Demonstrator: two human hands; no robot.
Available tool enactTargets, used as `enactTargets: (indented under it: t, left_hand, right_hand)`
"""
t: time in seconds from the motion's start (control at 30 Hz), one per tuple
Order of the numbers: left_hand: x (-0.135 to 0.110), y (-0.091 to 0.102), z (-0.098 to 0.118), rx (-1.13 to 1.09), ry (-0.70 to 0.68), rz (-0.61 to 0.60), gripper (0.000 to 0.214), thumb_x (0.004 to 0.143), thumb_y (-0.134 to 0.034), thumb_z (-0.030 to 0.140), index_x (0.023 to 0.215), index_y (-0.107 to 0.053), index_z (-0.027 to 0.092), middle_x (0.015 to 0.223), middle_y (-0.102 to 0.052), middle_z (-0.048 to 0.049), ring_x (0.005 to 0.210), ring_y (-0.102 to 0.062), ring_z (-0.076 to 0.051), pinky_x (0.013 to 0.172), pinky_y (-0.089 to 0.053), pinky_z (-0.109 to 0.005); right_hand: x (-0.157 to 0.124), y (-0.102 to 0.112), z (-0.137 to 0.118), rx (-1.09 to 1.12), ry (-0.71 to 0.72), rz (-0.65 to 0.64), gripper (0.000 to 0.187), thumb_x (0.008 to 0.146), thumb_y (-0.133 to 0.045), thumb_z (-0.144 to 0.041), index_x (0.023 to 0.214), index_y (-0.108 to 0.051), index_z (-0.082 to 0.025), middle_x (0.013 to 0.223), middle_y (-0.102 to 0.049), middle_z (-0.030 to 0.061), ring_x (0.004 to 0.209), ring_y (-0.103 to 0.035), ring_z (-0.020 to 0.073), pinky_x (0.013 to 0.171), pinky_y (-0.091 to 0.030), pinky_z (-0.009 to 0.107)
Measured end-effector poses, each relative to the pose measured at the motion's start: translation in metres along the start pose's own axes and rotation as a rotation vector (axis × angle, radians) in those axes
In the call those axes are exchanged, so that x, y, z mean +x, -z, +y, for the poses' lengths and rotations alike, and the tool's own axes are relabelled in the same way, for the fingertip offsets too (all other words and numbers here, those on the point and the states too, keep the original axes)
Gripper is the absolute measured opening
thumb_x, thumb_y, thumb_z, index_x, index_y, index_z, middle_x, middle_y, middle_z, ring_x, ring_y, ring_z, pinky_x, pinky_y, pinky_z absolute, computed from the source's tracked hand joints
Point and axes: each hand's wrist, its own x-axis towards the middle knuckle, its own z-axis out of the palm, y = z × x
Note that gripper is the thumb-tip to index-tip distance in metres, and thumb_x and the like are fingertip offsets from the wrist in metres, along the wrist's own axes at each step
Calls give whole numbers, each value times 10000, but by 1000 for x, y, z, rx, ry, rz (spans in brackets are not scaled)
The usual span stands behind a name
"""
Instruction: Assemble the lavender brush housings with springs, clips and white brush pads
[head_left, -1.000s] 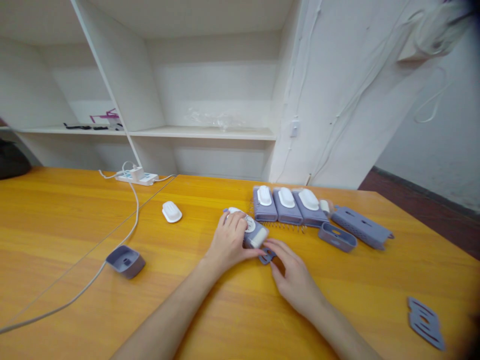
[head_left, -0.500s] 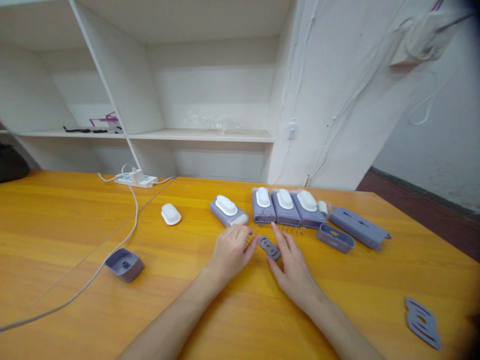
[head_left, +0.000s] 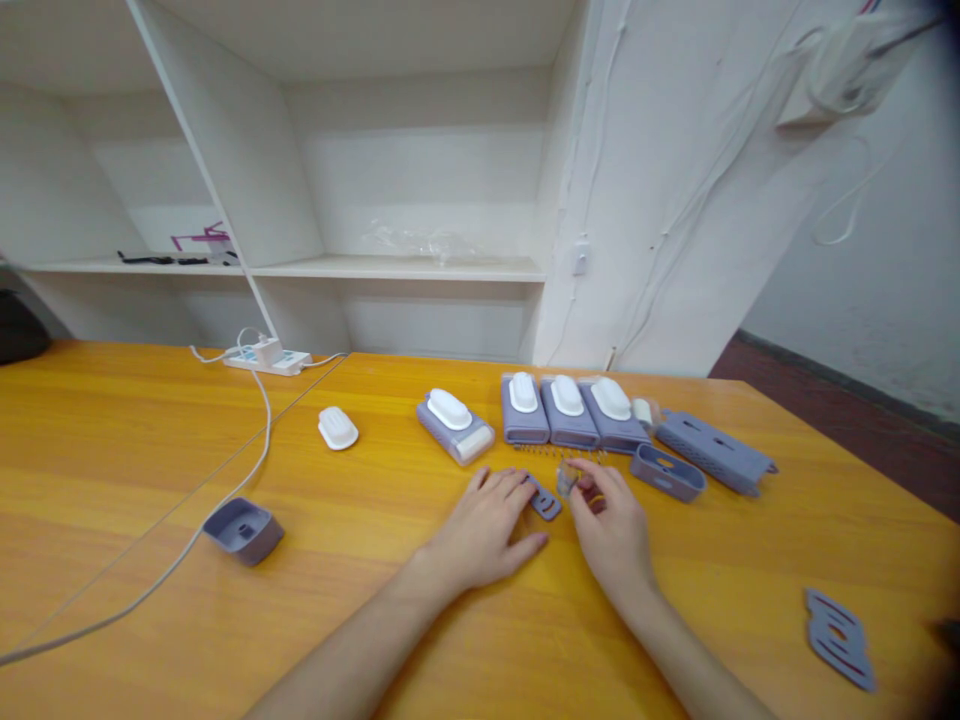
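My left hand point(head_left: 487, 525) lies flat on the orange table point(head_left: 150, 600), fingers spread, its fingertips touching a small flat purple plate point(head_left: 544, 499). My right hand point(head_left: 611, 525) is just right of it, fingers pinched on a small thing point(head_left: 568, 478) I cannot make out. A purple block with a white cap point(head_left: 455, 425) sits tilted just beyond my left hand. Three more capped purple blocks point(head_left: 567, 410) stand in a row behind my right hand, with a line of thin springs point(head_left: 555, 452) in front of them.
A purple tray point(head_left: 667, 472) and a long purple cover point(head_left: 714, 454) lie to the right. A loose white cap point(head_left: 337, 428), a purple cup point(head_left: 243, 530) and a white cable point(head_left: 225, 480) from a power strip point(head_left: 262, 357) lie left. Flat purple plates point(head_left: 838, 638) sit near the right edge.
My left hand let go of the capped purple block, which now rests beyond it, then flattened on the table. My right hand lifted from the flat plate and closed its fingers on a small piece.
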Motion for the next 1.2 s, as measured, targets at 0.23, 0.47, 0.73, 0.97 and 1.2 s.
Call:
enactTargets:
  t: [0.23, 0.47, 0.73, 0.97, 1.2]
  left_hand:
    - [7, -4, -3, 385, -90, -55, 217, 877, -459, 328, 850, -593, 159, 823, -586, -74, 845, -532, -229, 767, -393, -378]
    - [5, 1, -2, 463, -104, -70, 402, 875, -398, 133, 1275, -374, 106, 790, -616, -83, 723, -569, -217, 602, -412, -305]
    - [4, -3, -10, 391, 72, -3, 499, 818, -405, 83, 1312, -351, 132, 813, -631, -90, 775, -603, -220, 634, -465, -290]
    - [2, -8, -14, 184, 220, 131, 452, 854, -372, 147, 1304, -372, 195, 894, -659, -84, 785, -633, -208, 662, -489, -305]
    - [6, -16, -12, -549, 356, 253, 381, 826, -467, 194, 1206, -452, 219, 816, -639, -26, 667, -616, -131, 599, -484, -231]
  right_hand:
    - [2, -4, 1, 172, -166, 22, 308, 759, -603, -456, 865, -607, -167, 866, -632, 79, 714, -609, 194, 605, -509, 320]
    - [2, -3, -4, 558, -330, -81, 354, 697, -672, -457, 878, -567, -172, 784, -666, 58, 652, -661, 207, 583, -559, 339]
    - [3, 1, -10, 587, -309, -140, 329, 700, -679, -416, 895, -621, -156, 781, -695, 76, 675, -675, 232, 673, -575, 396]
    - [3, 1, -9, 624, -312, -218, 343, 701, -686, -418, 912, -636, -153, 774, -704, 60, 699, -680, 226, 711, -572, 401]
    - [-3, -3, -16, 669, -285, -348, 312, 729, -657, -387, 943, -651, -159, 899, -701, 87, 811, -666, 231, 778, -541, 402]
